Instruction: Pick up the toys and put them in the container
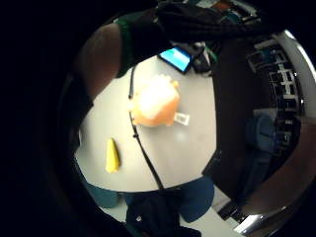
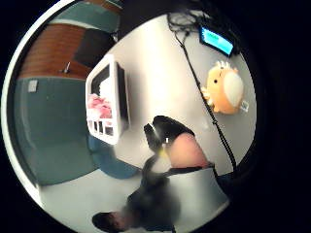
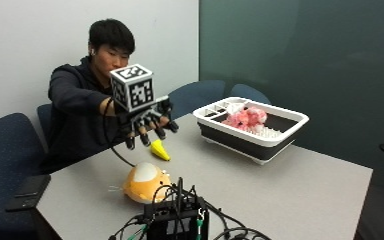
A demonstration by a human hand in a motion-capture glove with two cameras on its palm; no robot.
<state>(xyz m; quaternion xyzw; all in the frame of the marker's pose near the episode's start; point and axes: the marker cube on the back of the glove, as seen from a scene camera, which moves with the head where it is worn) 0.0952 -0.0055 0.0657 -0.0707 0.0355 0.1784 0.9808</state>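
Nearest the camera, an orange plush toy (image 3: 145, 182) lies on the tabletop (image 3: 298, 190). At its 12 o'clock a banana toy (image 3: 159, 150) lies under the gloved right hand (image 3: 149, 122), fingers (image 3: 157, 131) spread downward, holding nothing. At 2 o'clock, the container (image 3: 252, 131) holds a pink toy (image 3: 245, 118).

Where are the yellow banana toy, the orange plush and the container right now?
yellow banana toy (image 3: 159, 150): outside view, middle of its body, lying on the table.
orange plush (image 3: 145, 182): outside view, its rounded orange back.
container (image 3: 280, 137): outside view, white rim at its near corner.
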